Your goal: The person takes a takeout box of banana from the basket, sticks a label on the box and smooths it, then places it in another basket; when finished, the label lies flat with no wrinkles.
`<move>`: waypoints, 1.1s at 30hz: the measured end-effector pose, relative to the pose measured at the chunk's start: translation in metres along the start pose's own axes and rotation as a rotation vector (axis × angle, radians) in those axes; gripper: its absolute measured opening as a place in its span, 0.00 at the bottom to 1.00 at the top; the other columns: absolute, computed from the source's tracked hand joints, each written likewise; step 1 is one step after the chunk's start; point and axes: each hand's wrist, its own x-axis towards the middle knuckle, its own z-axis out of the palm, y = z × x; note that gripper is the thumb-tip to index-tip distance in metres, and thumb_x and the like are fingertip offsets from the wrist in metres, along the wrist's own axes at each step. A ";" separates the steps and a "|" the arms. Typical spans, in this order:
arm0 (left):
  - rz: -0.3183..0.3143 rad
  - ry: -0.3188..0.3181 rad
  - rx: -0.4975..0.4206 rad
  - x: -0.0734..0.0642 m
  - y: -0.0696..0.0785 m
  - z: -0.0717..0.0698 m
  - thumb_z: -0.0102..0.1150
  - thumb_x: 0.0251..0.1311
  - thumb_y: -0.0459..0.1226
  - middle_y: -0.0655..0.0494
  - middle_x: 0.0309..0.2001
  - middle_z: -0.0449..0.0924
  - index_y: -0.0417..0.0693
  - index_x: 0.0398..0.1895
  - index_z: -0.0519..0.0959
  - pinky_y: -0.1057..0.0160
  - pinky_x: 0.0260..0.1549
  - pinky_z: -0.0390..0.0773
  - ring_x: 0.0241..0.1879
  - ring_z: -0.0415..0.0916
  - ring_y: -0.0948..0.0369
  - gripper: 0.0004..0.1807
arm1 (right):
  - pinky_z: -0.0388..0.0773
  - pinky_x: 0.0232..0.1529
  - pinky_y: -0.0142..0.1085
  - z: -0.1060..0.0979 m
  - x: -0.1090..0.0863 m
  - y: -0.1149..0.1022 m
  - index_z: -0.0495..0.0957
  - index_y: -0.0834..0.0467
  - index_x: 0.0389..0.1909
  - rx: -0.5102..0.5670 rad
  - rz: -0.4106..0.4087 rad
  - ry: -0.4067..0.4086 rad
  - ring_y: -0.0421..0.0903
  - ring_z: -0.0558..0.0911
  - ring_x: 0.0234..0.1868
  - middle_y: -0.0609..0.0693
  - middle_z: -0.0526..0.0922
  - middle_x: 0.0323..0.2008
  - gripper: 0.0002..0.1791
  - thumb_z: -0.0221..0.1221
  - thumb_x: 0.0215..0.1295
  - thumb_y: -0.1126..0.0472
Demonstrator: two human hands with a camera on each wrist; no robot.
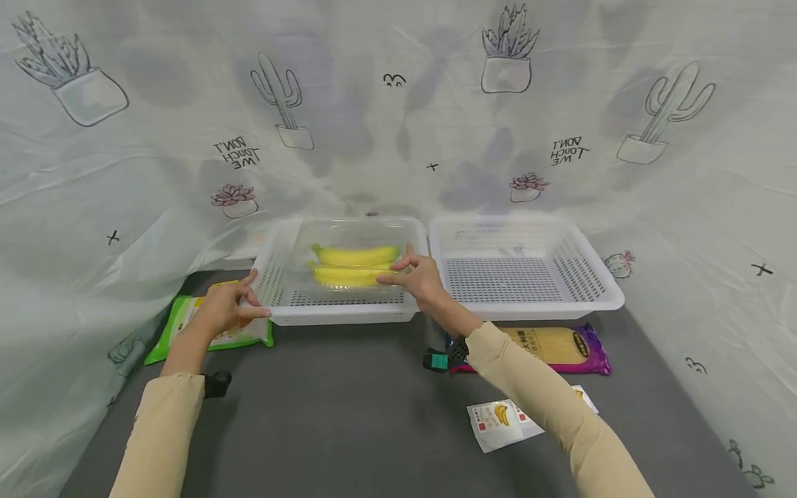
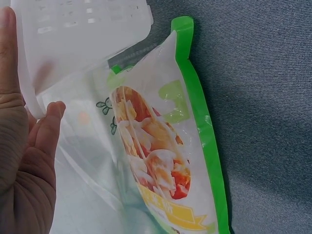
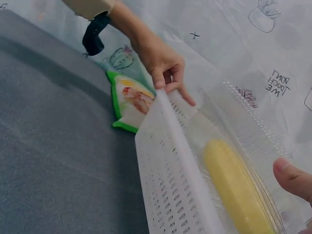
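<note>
A white perforated plastic basket [image 1: 342, 316] stands at the back left. My left hand [image 1: 221, 309] grips its left rim between thumb and fingers. A clear plastic box [image 1: 355, 232] with yellow bananas [image 1: 358, 256] inside sits within the basket. My right hand [image 1: 425, 282] holds the box's right end, thumb at the near side and fingers over the top. In the right wrist view the thumb [image 3: 291, 178] shows beside the clear wall, and a banana [image 3: 236, 187] lies behind it. A green-edged food bag [image 2: 156, 136] lies below my left hand, close by the basket.
A second white basket [image 1: 532, 310] stands right beside the first. Before it lies a purple-ended pack of noodles [image 1: 554, 344], partly behind my right forearm. Paper cards with banana pictures [image 1: 496, 432] lie on the grey table [image 1: 336, 415]. A printed white curtain [image 1: 398, 124] hangs behind.
</note>
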 end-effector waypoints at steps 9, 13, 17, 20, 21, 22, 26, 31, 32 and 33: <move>-0.024 -0.022 -0.017 0.001 0.004 -0.001 0.71 0.48 0.49 0.41 0.71 0.51 0.50 0.22 0.81 0.64 0.22 0.68 0.17 0.64 0.57 0.14 | 0.58 0.68 0.46 -0.007 -0.007 -0.005 0.78 0.67 0.31 0.016 -0.003 0.033 0.53 0.45 0.75 0.55 0.52 0.74 0.11 0.71 0.50 0.70; -0.028 -0.015 -0.007 0.002 0.004 -0.002 0.72 0.48 0.49 0.41 0.71 0.52 0.51 0.21 0.81 0.62 0.25 0.67 0.19 0.61 0.57 0.14 | 0.58 0.69 0.46 -0.008 -0.012 -0.007 0.79 0.66 0.31 -0.006 -0.004 0.038 0.53 0.44 0.75 0.55 0.52 0.74 0.11 0.71 0.50 0.69; -0.038 -0.025 0.004 0.002 0.003 -0.002 0.71 0.47 0.52 0.41 0.71 0.52 0.52 0.20 0.81 0.59 0.29 0.68 0.21 0.62 0.57 0.16 | 0.59 0.68 0.46 -0.007 -0.016 -0.009 0.79 0.67 0.31 0.003 -0.020 0.033 0.53 0.45 0.74 0.56 0.51 0.74 0.10 0.71 0.49 0.71; -0.035 -0.024 0.021 0.001 0.001 -0.002 0.71 0.45 0.54 0.41 0.71 0.53 0.52 0.19 0.80 0.57 0.33 0.68 0.25 0.65 0.56 0.17 | 0.59 0.68 0.46 -0.006 -0.019 -0.010 0.78 0.69 0.30 0.015 -0.036 0.030 0.54 0.45 0.74 0.57 0.51 0.73 0.10 0.70 0.49 0.72; -0.031 -0.019 0.023 0.001 0.001 -0.001 0.71 0.45 0.54 0.40 0.70 0.54 0.52 0.19 0.81 0.57 0.33 0.69 0.25 0.65 0.56 0.17 | 0.58 0.68 0.46 -0.005 -0.019 -0.010 0.78 0.69 0.31 0.021 -0.041 0.029 0.55 0.45 0.74 0.58 0.51 0.73 0.10 0.70 0.49 0.73; -0.027 -0.014 0.027 0.001 0.000 -0.001 0.71 0.45 0.54 0.40 0.70 0.55 0.52 0.19 0.81 0.57 0.33 0.68 0.26 0.65 0.56 0.17 | 0.58 0.68 0.47 -0.005 -0.020 -0.011 0.78 0.70 0.31 0.027 -0.043 0.031 0.55 0.45 0.74 0.58 0.52 0.73 0.11 0.70 0.49 0.73; -0.026 -0.008 0.033 0.002 0.000 0.000 0.72 0.45 0.52 0.40 0.70 0.55 0.53 0.20 0.82 0.57 0.31 0.68 0.23 0.61 0.56 0.15 | 0.53 0.70 0.49 -0.006 -0.025 -0.014 0.78 0.70 0.32 0.033 -0.040 0.030 0.55 0.44 0.74 0.57 0.52 0.73 0.11 0.70 0.49 0.72; -0.033 -0.014 0.028 0.003 0.000 0.000 0.73 0.46 0.49 0.40 0.70 0.54 0.52 0.21 0.83 0.57 0.32 0.68 0.24 0.65 0.54 0.13 | 0.48 0.71 0.51 -0.007 -0.039 -0.017 0.78 0.68 0.29 0.032 -0.034 0.013 0.52 0.45 0.75 0.57 0.52 0.73 0.10 0.71 0.49 0.72; -0.032 -0.014 0.026 0.003 0.000 0.000 0.73 0.46 0.50 0.40 0.70 0.55 0.52 0.21 0.84 0.56 0.32 0.69 0.25 0.66 0.54 0.13 | 0.47 0.71 0.51 -0.008 -0.043 -0.017 0.78 0.67 0.28 0.037 -0.034 0.010 0.52 0.45 0.75 0.57 0.52 0.73 0.10 0.71 0.49 0.72; -0.032 -0.014 0.025 0.003 0.000 0.000 0.73 0.46 0.51 0.40 0.70 0.55 0.52 0.21 0.84 0.56 0.32 0.69 0.24 0.66 0.54 0.14 | 0.48 0.71 0.52 -0.008 -0.046 -0.018 0.78 0.67 0.28 0.041 -0.035 0.006 0.52 0.45 0.75 0.57 0.52 0.73 0.10 0.70 0.49 0.72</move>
